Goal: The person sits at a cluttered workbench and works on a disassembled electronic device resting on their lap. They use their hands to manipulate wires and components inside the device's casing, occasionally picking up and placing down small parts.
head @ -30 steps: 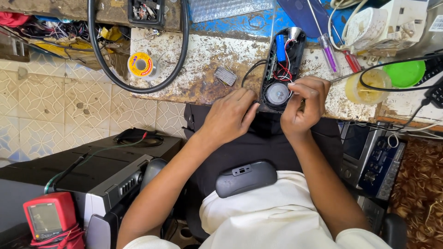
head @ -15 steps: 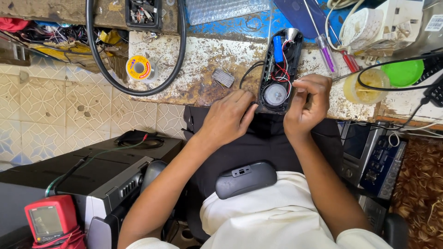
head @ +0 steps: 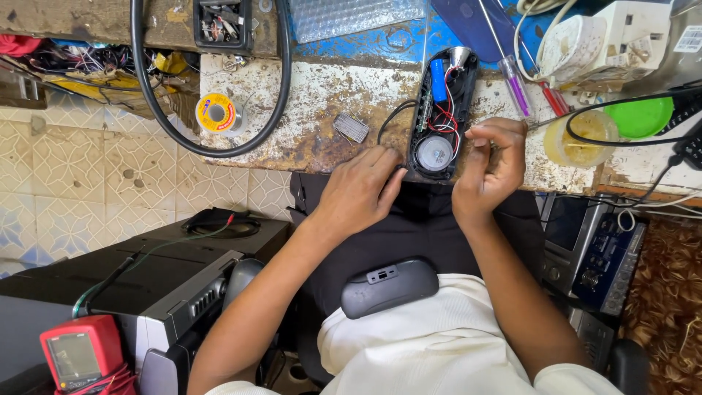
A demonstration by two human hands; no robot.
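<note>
An opened black speaker housing point(head: 442, 110) lies on the worn workbench point(head: 322, 110), showing a blue battery cell, red and black wires and a round speaker driver. My left hand point(head: 358, 192) rests flat at the bench edge, its fingertips touching the housing's lower left corner. My right hand point(head: 491, 164) is just right of the housing, thumb and fingers pinched together. Whether something thin sits between them I cannot tell. A dark oval speaker cover point(head: 387, 287) lies on my lap.
On the bench are a solder spool point(head: 217, 113), a small ribbed metal piece point(head: 352, 127), a thick black cable loop point(head: 212, 146), two screwdrivers point(head: 515, 86), a yellowish cup point(head: 578, 139) and a green lid point(head: 642, 117). A red multimeter point(head: 80, 355) and black audio units point(head: 146, 285) stand lower left.
My right hand has come off the housing's right edge and moved slightly right, fingers still pinched. My left hand has slid a little lower along the housing's left side.
</note>
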